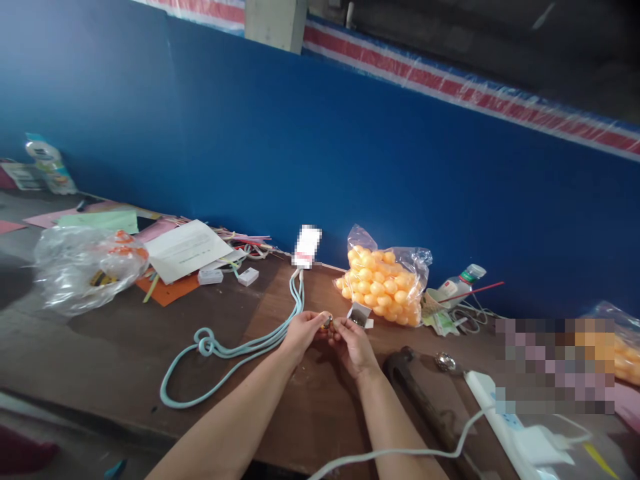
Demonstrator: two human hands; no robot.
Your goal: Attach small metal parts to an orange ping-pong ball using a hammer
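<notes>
Both my hands meet over the brown table (125, 353). My left hand (303, 333) and my right hand (353, 343) are closed in pinches around a tiny metallic object (327, 323) held between their fingertips; I cannot make out what it is. A small silvery open box (359, 313) lies just behind my right hand. A pale blue lanyard cord (220, 350) runs from a badge (306, 247) past my left hand and loops to the left.
A clear bag of orange balls (383, 280) stands behind my hands. Papers (185, 250), a crumpled plastic bag (85, 267) and small white boxes lie left. A white power strip (505, 417), a dark tool (425, 400) and a bottle (457, 285) are right. A blue wall (320, 153) backs the table.
</notes>
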